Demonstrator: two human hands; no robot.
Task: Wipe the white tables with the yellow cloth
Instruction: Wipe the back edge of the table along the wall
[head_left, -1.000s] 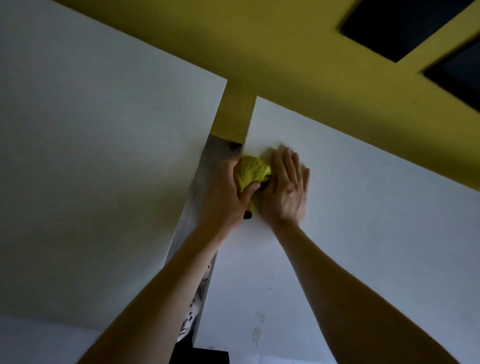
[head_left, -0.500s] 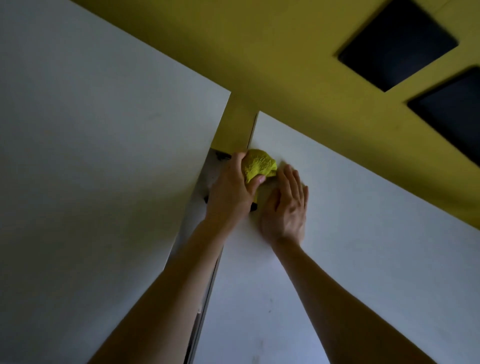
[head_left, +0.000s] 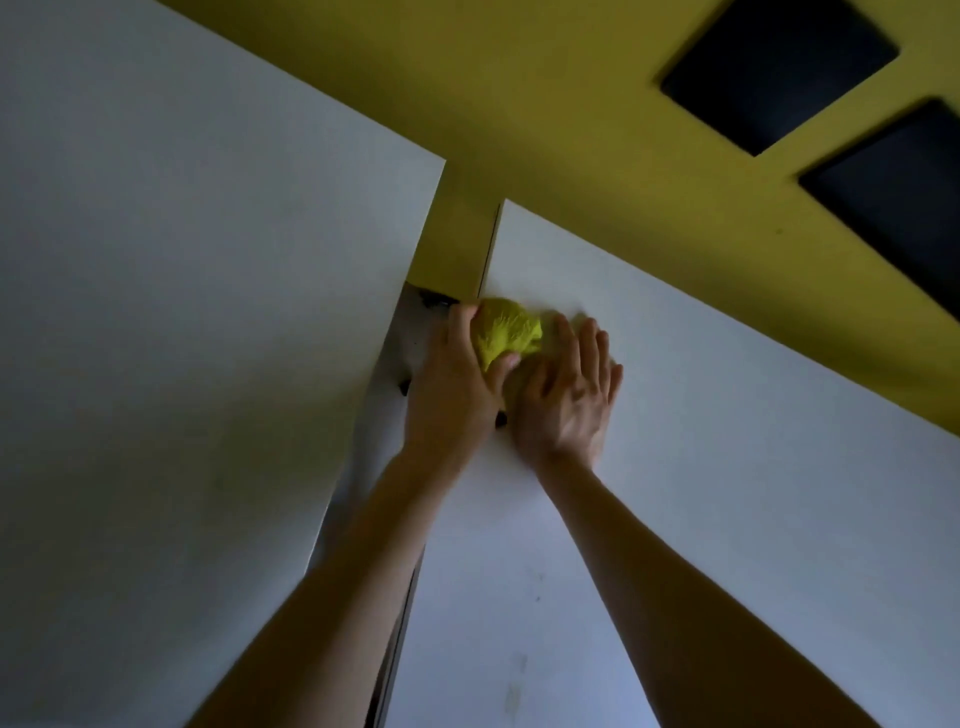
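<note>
Yellow cloth (head_left: 506, 332), bunched into a ball, is clamped in the left hand (head_left: 457, 387) at the far left corner of the right tabletop (head_left: 727, 467). The right hand (head_left: 566, 410) is laid flat beside it, fingers spread, holding nothing. A second white tabletop (head_left: 182, 312) is separated by a narrow gap.

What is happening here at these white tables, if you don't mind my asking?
A person is wiping the right-hand white table with a bunched yellow cloth. The left hand grips the cloth near the table's far left corner, by the gap beside the other white table. The right hand lies open and flat on the surface next to it. Faint marks show on the nearer part.
</note>
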